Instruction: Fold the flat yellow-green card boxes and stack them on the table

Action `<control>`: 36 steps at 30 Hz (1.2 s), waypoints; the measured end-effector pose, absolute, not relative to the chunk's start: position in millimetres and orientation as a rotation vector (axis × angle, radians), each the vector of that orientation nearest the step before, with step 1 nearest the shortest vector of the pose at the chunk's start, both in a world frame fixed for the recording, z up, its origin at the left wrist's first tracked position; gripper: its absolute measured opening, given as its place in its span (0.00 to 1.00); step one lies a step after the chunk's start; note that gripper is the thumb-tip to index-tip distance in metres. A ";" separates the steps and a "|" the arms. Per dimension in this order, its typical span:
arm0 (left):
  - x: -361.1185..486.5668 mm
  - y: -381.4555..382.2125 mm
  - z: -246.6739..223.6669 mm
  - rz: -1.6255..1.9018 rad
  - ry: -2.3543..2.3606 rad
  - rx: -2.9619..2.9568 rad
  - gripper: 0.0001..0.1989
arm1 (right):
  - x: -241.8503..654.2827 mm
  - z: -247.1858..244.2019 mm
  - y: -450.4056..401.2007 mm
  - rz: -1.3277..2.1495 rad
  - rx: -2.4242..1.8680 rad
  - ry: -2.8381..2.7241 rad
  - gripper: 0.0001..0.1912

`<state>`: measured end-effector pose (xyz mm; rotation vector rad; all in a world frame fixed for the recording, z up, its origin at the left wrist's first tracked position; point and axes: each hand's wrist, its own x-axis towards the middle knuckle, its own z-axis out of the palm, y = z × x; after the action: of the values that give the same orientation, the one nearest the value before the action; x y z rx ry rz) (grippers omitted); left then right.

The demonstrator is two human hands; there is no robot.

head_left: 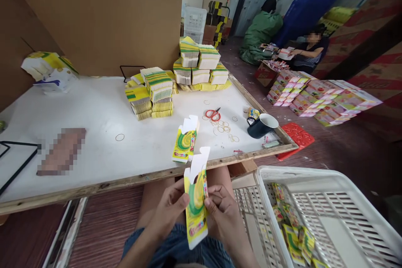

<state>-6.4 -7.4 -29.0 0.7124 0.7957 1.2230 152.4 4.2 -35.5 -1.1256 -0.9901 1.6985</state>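
Yellow-green carton is pointing its flapped end away from me, just off the tabletop's near edge, while I am pinching its long sides between left hand and right hand.

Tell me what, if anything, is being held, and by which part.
A yellow carton, top flaps open. The left hand holds its left edge and the right hand its right edge, both around the middle.

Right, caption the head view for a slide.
Left hand and right hand hold an open yellow carton before a white table.
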 end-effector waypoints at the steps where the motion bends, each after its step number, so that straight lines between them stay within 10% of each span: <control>1: -6.1 -6.4 -28.4 1.153 0.729 0.652 0.30 | 149.8 -36.9 2.3 1.690 -1.125 -0.976 0.16; 15: 5.7 -9.0 -38.0 1.255 0.977 0.578 0.18 | 146.8 -37.5 -7.7 1.469 -1.308 -1.264 0.15; 22: 3.6 -18.6 -30.3 1.300 1.183 0.774 0.32 | 149.2 -40.9 -0.9 1.240 -1.291 -1.386 0.16; 36: -17.9 -26.9 -25.5 1.009 1.027 1.071 0.11 | 171.3 -25.8 9.1 1.487 -1.090 -1.712 0.15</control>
<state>-17.9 -26.9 -25.5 1.0714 1.0271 1.0089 171.3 9.1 -25.8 -1.0898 -1.7115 1.4869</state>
